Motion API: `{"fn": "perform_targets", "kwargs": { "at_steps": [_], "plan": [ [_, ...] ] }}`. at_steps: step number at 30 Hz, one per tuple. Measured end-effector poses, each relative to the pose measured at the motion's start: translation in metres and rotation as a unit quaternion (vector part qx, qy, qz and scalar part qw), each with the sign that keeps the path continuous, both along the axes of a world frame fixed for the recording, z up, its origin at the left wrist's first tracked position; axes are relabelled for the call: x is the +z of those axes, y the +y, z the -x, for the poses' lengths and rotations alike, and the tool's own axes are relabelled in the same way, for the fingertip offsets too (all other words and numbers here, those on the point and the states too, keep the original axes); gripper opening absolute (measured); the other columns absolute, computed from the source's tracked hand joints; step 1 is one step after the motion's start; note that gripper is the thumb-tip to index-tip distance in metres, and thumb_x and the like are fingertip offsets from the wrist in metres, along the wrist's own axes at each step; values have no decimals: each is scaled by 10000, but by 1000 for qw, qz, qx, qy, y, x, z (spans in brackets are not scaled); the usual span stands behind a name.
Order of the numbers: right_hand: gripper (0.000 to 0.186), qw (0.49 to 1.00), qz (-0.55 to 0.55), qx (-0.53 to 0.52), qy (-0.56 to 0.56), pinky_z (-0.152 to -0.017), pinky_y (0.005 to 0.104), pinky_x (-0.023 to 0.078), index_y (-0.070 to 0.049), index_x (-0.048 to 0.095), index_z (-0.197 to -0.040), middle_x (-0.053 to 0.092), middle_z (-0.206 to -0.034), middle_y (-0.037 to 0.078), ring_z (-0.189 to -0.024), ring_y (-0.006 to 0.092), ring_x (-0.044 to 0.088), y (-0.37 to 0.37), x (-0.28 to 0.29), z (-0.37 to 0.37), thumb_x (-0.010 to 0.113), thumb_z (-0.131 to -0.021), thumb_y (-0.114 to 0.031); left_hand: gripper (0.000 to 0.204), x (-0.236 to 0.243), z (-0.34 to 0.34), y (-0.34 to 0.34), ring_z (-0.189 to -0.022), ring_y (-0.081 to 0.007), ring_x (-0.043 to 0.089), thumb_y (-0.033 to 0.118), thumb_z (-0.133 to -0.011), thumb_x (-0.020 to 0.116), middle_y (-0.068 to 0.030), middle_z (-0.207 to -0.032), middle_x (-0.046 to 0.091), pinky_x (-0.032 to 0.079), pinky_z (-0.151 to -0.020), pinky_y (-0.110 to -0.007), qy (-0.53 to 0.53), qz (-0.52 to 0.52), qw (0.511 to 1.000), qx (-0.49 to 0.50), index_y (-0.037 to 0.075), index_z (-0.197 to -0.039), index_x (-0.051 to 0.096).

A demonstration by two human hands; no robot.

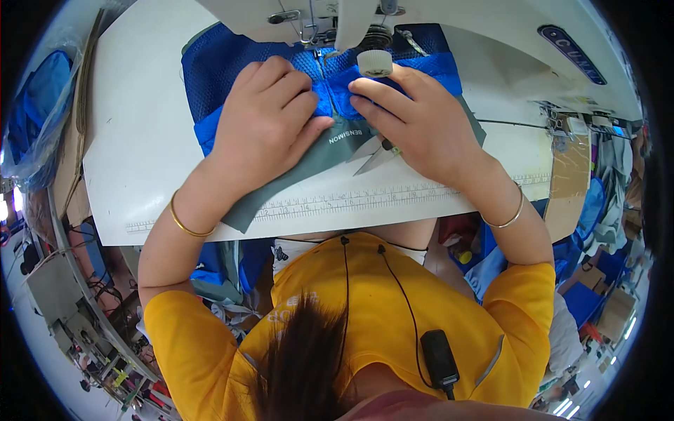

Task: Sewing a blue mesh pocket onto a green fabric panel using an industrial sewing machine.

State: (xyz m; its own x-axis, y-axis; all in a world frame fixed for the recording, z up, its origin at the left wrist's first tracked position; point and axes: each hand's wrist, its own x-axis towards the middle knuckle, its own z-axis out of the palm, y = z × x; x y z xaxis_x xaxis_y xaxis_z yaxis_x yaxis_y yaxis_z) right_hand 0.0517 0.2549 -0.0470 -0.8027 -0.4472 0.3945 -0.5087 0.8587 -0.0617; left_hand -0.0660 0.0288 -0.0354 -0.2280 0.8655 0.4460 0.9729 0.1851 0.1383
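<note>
Both hands press flat on the blue fabric under the sewing machine at the far side of the white surface. Left hand fingers are spread, holding nothing; right hand lies over small scissors.

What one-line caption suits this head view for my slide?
Both hands, left hand and right hand, press blue mesh fabric flat under a sewing machine, snips tucked beneath the right palm.

left hand flat, fingers bent, pressing down; right hand likewise; forearms angled inward
</note>
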Motion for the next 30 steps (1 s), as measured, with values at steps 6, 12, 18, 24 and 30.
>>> {"fn": "perform_targets", "kwargs": {
  "at_steps": [6, 12, 18, 24, 30],
  "plan": [
    [321, 996, 51, -52, -43, -1036, 425, 485, -63, 671, -1186, 574, -1326, 142, -1238, 333, 548, -10, -4, -12, 688, -871, -116, 234, -2, -27, 14, -881, -277, 577, 126, -756, 802, -80, -931, 627, 422, -780, -390, 0, -7, 997, 72, 50, -963, 720],
    [351, 997, 76, -34, -8, -1015, 441, 490, -51, 681, -1213, 599, -1312, 54, -1232, 319, 554, -10, -10, -11, 665, -873, -137, 92, -20, -24, 16, -829, -311, 578, 17, -813, 711, -94, -863, 607, 443, -723, -406, -99, -53, 989, 99, 28, -862, 633],
    [304, 997, 64, -23, -19, -1052, 433, 468, -15, 685, -1161, 587, -1314, 87, -1258, 333, 539, -7, -9, -18, 667, -870, -102, 131, -11, -2, -4, -820, -92, 526, 125, -1021, 609, 2, -874, 593, 445, -758, -233, -596, -230, 755, 145, 7, -993, 657],
    [316, 999, 42, 8, -6, -1024, 420, 482, -25, 684, -1155, 594, -1302, 72, -1278, 312, 533, -6, -3, -19, 676, -847, -93, 154, -5, 7, -13, -860, -117, 546, 142, -1034, 582, -40, -963, 633, 459, -819, -259, -714, -279, 639, 57, 8, -1013, 652],
    [245, 987, 130, -7, 90, -825, 343, 544, -74, 663, -1046, 672, -1054, 23, -1037, 226, 663, -12, 5, -13, 714, -822, -160, 166, -3, 3, -11, -862, -125, 594, 164, -1050, 561, -75, -1054, 668, 486, -819, -251, -719, -195, 664, 68, 20, -1007, 632]
  ]
}}
